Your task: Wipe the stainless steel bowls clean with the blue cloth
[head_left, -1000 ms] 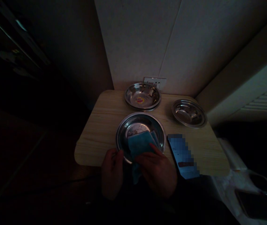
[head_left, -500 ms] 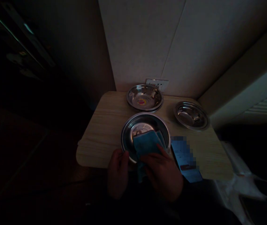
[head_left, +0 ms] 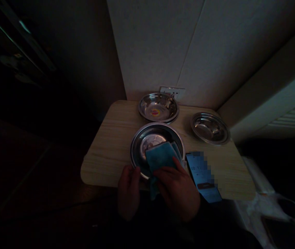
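Observation:
A shiny metal bowl (head_left: 137, 150) with a wide rim sits near the front of the small wooden table. My left hand (head_left: 129, 188) is closed on its near-left rim, thumb on top, the other fingers partly hidden below. In my right hand (head_left: 177, 188) is a folded teal cloth (head_left: 161, 155), pressed against the bowl's inside on the near right. One end of that cloth hangs over the rim between my hands. The bowl's near-right part is covered by cloth and hand.
Stacked metal bowls (head_left: 147, 103), the top one with a sticker, stand behind, below a wall socket (head_left: 172, 92). More nested bowls (head_left: 209, 128) rest at the right. A lit phone (head_left: 201, 176) lies beside my right hand on the pale tabletop (head_left: 103, 152).
The view has shifted slightly, so everything sits a little further left. Both hands keep their holds on the bowl and cloth, with hardly any movement between them.

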`<state>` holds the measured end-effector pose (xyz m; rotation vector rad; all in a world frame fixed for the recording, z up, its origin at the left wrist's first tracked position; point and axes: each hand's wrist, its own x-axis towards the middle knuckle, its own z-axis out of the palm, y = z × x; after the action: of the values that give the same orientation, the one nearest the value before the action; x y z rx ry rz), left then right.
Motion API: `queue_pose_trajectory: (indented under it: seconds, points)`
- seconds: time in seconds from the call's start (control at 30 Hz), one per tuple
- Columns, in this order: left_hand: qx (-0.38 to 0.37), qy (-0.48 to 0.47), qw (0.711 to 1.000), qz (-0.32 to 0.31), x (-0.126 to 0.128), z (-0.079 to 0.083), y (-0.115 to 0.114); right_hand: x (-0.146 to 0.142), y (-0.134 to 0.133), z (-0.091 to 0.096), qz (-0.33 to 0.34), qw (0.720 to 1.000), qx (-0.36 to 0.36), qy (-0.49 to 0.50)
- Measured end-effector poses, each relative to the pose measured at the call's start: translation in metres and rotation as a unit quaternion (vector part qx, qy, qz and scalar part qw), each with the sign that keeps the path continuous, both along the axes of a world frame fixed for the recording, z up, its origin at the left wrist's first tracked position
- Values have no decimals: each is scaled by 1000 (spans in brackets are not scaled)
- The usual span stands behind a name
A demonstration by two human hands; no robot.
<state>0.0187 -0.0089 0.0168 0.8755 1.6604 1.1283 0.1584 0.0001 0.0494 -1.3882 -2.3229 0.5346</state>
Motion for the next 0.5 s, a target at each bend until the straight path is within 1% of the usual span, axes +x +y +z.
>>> queue_pose_trajectory:
  seconds: [0.13,0.2,0.23,0.3,0.4,0.43,0.47,0.5]
  points:
    - [-4,28,1000,-4,-1,3,-3,-23,8,1,-10,1000,-26,-4]
    - [-1,38,999,3,-4,4,-3,-29,11,-1,13,1000,-16,-2]
    - [0,39,999,7,-5,5,-3,-27,11,-2,26,1000,-5,0]
    - [1,42,999,7,-5,5,-1,-13,9,-4,50,998,31,3]
    - [13,65,998,2,-4,7,2,26,2,-3,81,991,108,12]
    - [17,74,997,-1,-4,8,3,40,-1,-1,74,989,128,27]
    - [17,81,997,-3,-3,8,3,52,-5,2,44,987,144,54]
    - [16,87,996,-3,-4,9,3,63,-8,6,-4,986,148,77]
